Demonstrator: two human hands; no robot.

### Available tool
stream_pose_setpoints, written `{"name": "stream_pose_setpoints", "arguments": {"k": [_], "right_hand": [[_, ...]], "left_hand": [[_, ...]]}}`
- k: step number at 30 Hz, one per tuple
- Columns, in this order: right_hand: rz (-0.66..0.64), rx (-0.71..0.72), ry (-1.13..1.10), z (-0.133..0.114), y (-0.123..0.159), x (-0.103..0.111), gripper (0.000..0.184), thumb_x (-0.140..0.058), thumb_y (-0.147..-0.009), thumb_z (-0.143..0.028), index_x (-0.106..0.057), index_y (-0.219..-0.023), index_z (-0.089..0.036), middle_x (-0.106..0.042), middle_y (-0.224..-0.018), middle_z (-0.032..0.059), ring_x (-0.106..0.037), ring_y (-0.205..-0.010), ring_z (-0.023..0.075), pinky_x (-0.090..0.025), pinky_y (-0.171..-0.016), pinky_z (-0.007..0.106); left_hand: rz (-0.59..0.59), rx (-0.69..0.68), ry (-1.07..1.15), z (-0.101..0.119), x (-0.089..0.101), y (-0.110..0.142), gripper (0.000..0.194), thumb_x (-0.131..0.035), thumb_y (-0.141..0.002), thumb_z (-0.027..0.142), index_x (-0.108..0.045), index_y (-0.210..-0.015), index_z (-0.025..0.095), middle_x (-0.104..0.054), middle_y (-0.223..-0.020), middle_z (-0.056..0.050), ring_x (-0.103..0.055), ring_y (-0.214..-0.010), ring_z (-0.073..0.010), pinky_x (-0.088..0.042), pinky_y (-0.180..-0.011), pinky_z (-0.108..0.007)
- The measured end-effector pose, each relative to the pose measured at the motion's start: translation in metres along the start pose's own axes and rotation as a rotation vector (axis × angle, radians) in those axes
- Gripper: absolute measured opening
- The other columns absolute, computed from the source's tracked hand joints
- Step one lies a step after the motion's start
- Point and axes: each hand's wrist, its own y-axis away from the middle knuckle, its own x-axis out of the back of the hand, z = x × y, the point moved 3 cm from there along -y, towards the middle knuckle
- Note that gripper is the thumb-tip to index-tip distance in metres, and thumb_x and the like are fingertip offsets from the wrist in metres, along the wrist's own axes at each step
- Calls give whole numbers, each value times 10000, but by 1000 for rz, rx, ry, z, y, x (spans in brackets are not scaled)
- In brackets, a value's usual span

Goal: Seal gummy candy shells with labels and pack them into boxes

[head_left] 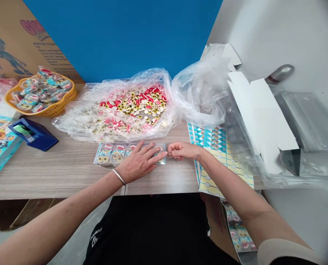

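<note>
A clear plastic strip of blister packs (117,154) lies on the table, its compartments holding small round pieces and printed cards. My left hand (140,162) rests flat across its right half, fingers spread, covering several compartments. At the strip's right end is my right hand (182,150), its thumb and fingers pinched together. Whatever is between those fingertips is too small or hidden to make out. Just behind the strip, a clear plastic bag (89,123) lies open with a pile of small red, yellow and white pieces (141,103) in it.
Printed yellow and blue sheets (215,165) lie under my right forearm. To the right are crumpled plastic bags (201,92) and a white folded box (263,121). A blue tape dispenser (39,137), a yellow basket (60,106) of packed pieces and a printed box (0,147) stand left.
</note>
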Motion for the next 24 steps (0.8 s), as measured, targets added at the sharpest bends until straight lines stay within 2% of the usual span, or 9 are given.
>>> {"name": "stream_pose_setpoints", "arguments": {"k": [2,8,13,18,24], "right_hand": [[-5,-1,1,2,-4,1,372,-749,-795,-484,-557,-766,-167,-514,-549,-86,-422,-438,51,-328,-431,174],[12,-30,6,14,-15,5,383,-772,-761,-491,-579,-754,-161,-494,-504,-96,-387,-400,41,-290,-380,157],[13,-22,-20,18,-17,6,380,-788,-733,-478,-598,-783,-153,-623,-672,-37,-456,-437,40,-302,-357,150],[-14,-39,-17,14,-17,5,333,-768,-742,-436,-600,-800,-154,-631,-717,-29,-460,-446,40,-292,-352,152],[84,-89,173,16,-19,4,265,-742,-741,-379,-576,-749,-172,-501,-492,-93,-398,-393,55,-260,-374,171]], "left_hand": [[-24,1,-9,0,0,-1,544,-532,-987,324,-393,-1509,267,-527,-1485,-88,-441,-1384,-336,-328,-1139,-590],[-41,15,-21,0,0,-4,519,-526,-986,340,-434,-1492,265,-525,-1481,-85,-434,-1383,-330,-321,-1151,-584],[-38,11,-20,0,1,-4,542,-536,-981,338,-417,-1505,260,-529,-1479,-82,-440,-1377,-332,-332,-1143,-596],[-46,18,-20,1,1,-3,542,-540,-980,345,-421,-1504,270,-517,-1492,-83,-424,-1394,-326,-317,-1157,-589],[-70,26,-11,0,-1,-3,557,-517,-991,349,-380,-1527,278,-511,-1499,-69,-411,-1404,-332,-311,-1158,-610]]}}
